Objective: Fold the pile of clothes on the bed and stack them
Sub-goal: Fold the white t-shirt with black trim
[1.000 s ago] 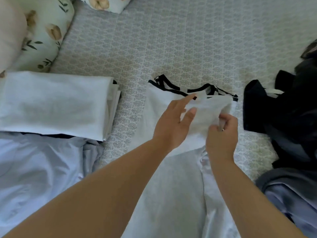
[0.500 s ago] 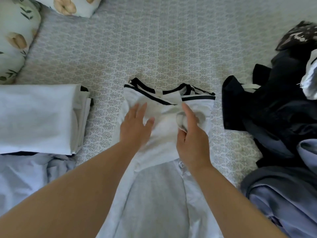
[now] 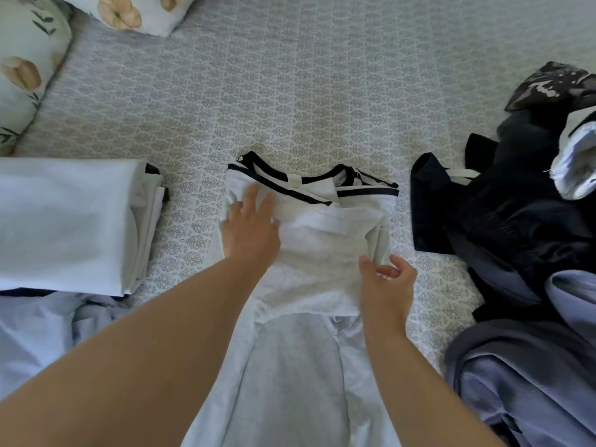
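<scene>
left hand [image 3: 251, 233] fingers straight, pressing flat on white top [image 3: 316, 250], frame centre | right hand [image 3: 387, 285] fingers loosely curled at top's lower right edge, apparently holding nothing | stack [image 3: 64, 221] left, pile [image 3: 516, 221] right, on bed [image 3: 290, 91] | risk: thin fabric slides, fold springs open if press lifts early

No readable text anywhere in view.

Nothing carries a letter, number, brand or sign that can be made out: the white garment [image 3: 325, 240] with dark trim shows a small pale tab at its neckline, but it is blank or too blurred to read; the dark patterned cloth [image 3: 548, 85] at the far right has pale blotches that form no legible characters.
</scene>
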